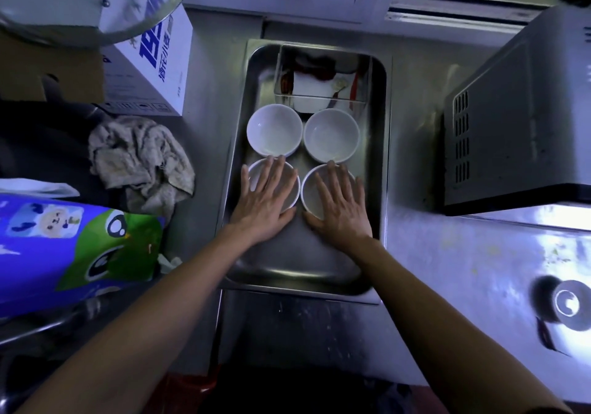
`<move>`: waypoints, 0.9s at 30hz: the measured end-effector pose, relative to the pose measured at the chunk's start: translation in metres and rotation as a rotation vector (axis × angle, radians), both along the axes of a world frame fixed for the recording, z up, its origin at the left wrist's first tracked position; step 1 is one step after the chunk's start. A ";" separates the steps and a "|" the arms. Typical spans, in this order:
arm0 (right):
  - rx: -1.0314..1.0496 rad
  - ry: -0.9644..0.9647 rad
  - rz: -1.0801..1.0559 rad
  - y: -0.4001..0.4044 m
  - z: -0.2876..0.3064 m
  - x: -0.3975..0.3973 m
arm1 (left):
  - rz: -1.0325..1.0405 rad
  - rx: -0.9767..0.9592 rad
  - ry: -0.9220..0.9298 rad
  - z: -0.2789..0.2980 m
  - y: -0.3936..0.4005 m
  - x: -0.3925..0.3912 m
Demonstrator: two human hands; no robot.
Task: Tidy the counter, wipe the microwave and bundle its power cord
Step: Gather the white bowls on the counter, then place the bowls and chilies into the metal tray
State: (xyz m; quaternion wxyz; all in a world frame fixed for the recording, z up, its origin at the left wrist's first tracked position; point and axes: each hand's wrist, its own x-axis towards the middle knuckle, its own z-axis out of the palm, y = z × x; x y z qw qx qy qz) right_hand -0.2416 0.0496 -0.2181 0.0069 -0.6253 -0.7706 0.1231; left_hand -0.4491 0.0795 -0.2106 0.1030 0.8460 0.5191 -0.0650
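Note:
A steel tray (307, 273) on the counter holds several white bowls in a two-by-two block. My left hand (267, 202) lies flat, fingers straight, over the near left bowl (293, 179). My right hand (339, 204) lies flat over the near right bowl (307, 193). The far left bowl (274, 129) and far right bowl (331, 134) stand uncovered. A smaller steel container (323, 75) with white and red scraps sits at the tray's far end. The grey microwave (518, 126) stands to the right. A crumpled beige rag (140, 158) lies to the left. No power cord shows.
A white box with blue print (153, 62) stands at back left under a large glass lid (96, 7). A blue and green package (70, 247) lies at near left. A small round metal object (569, 305) sits on the speckled counter (463, 269) at right.

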 end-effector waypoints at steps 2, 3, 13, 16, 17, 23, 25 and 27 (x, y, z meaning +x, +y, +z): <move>0.005 0.020 -0.010 -0.001 0.001 -0.001 | 0.005 0.004 -0.012 0.001 -0.001 -0.001; 0.005 0.031 -0.015 -0.001 0.003 -0.002 | 0.006 0.008 -0.018 0.002 -0.002 -0.002; -0.099 0.034 -0.035 -0.003 0.022 -0.007 | -0.004 -0.008 -0.016 0.010 -0.002 -0.002; -0.095 0.034 -0.051 -0.007 0.028 -0.008 | -0.005 -0.011 -0.018 0.017 -0.003 -0.002; -0.086 0.028 -0.056 -0.009 0.030 -0.008 | -0.012 0.003 -0.022 0.020 -0.003 -0.002; -0.084 0.043 -0.111 -0.024 0.054 0.007 | -0.065 0.039 -0.133 0.035 -0.001 0.005; -0.052 0.053 -0.167 -0.031 0.066 0.020 | -0.068 0.025 -0.153 0.044 -0.002 0.019; -0.013 0.062 -0.219 -0.041 0.080 0.037 | -0.099 0.029 -0.183 0.053 -0.002 0.038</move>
